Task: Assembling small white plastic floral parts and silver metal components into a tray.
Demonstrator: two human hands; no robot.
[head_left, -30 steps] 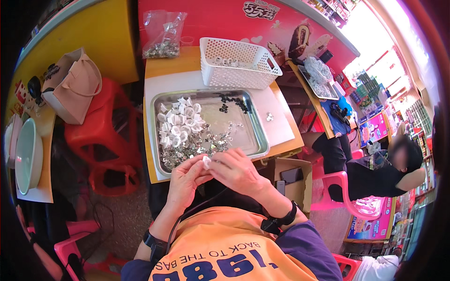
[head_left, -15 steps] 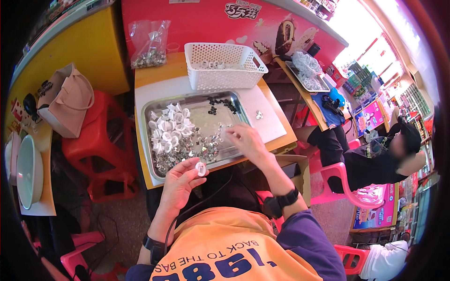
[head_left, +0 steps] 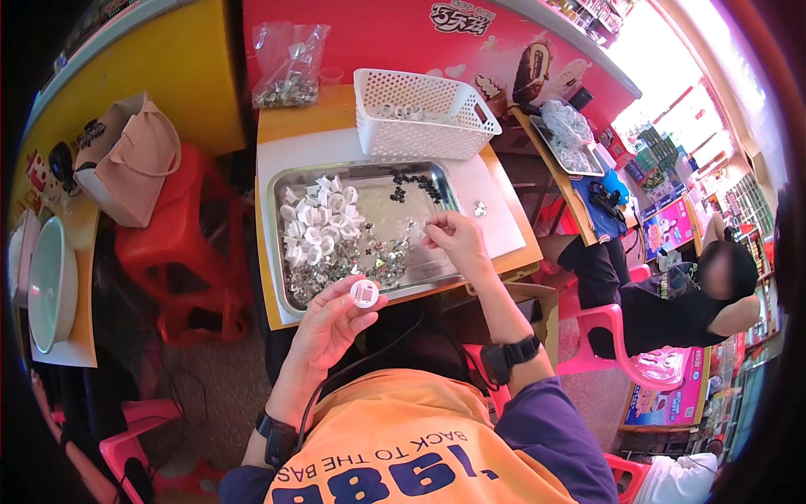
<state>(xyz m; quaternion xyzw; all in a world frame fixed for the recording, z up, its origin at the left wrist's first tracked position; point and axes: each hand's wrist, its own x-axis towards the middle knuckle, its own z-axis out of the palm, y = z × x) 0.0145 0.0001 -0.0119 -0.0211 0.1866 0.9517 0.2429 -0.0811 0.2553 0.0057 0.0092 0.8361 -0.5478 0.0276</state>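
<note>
My left hand (head_left: 332, 323) grips a round white plastic part (head_left: 364, 293) with a slotted face, just off the near edge of the metal tray (head_left: 420, 286). My right hand (head_left: 456, 238) is over the tray's right side, thumb and fingertips pinched together; whatever they hold is too small to make out. In the tray, white plastic parts (head_left: 323, 214) are heaped at the left. Small metal pieces (head_left: 336, 273) spread along its near side. Little black pieces (head_left: 413, 186) lie in the far right corner.
Behind the tray stands a white perforated basket (head_left: 420, 134) with clear parts inside. A few metal pieces (head_left: 479, 208) lie on the white board (head_left: 499, 231). A clear bag of metal pieces (head_left: 290, 80) sits at the far left. At right, a person (head_left: 663, 294) sits in a pink chair.
My right hand has drawn its fingers into a pinch over the tray. In my left hand the white part now shows its slotted face more fully. The whole view has shifted slightly.
</note>
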